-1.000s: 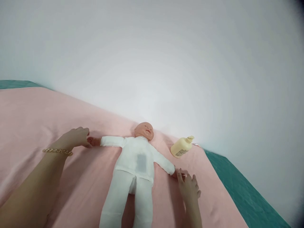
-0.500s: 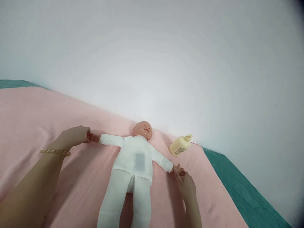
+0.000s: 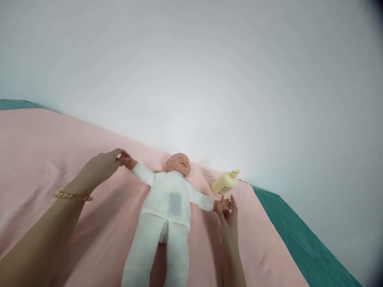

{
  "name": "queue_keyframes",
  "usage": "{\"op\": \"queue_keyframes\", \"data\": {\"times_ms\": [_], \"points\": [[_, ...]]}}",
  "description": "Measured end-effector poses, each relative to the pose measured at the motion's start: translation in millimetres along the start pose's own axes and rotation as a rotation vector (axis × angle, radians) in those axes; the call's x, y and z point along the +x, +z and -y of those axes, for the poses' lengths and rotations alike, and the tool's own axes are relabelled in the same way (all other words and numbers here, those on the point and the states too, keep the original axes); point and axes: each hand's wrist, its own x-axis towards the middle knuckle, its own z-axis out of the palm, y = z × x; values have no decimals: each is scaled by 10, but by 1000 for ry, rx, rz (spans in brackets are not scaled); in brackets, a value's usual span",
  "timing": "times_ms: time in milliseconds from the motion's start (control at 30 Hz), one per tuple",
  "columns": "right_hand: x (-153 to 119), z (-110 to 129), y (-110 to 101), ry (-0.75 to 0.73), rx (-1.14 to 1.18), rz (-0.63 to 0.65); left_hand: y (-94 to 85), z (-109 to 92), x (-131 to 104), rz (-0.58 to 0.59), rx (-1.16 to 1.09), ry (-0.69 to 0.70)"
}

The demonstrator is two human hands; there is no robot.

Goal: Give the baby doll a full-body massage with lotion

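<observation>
A baby doll [image 3: 167, 195] with a white cloth body lies on its back, its arms spread to both sides. My left hand [image 3: 104, 165], with a beaded bracelet at the wrist, is closed on the doll's hand at the left and holds that arm angled upward. At the right, my right hand [image 3: 229, 219] has its thumb and fingers around the doll's other hand [image 3: 226, 205]. Just beyond that hand stands a pale yellow pump bottle [image 3: 224, 183], slightly tilted in the view. The doll's feet lie outside the picture.
A pink sheet [image 3: 98, 223] lies under the doll, with a green cover [image 3: 299, 231] showing past its right edge and at the far left. A plain white wall [image 3: 191, 79] rises right behind the doll's head.
My left hand has moved right and up, bending the doll's arm upward. My right hand has raised the other arm slightly, and its fingers have shifted around the doll's hand.
</observation>
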Motion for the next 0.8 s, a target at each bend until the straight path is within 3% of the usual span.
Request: {"op": "queue_keyframes", "data": {"times_ms": [167, 267, 367, 467, 600, 800], "points": [[36, 18, -7, -6, 43, -35, 109, -74, -2, -81, -88, 24], [85, -2, 2, -14, 89, -28, 254, -129, 17, -156, -293, 99], [87, 17, 35, -55, 109, -17, 416, -201, 27, -182, -579, 80], [49, 76, 76, -102, 78, 53, 568, -248, 35, -149, -846, 72], [45, 124, 139, -146, 57, 90, 723, -290, 58, -13, -1123, 172], [197, 175, 240, -195, 33, 114, 867, -258, 131, 69, -1199, 198]]}}
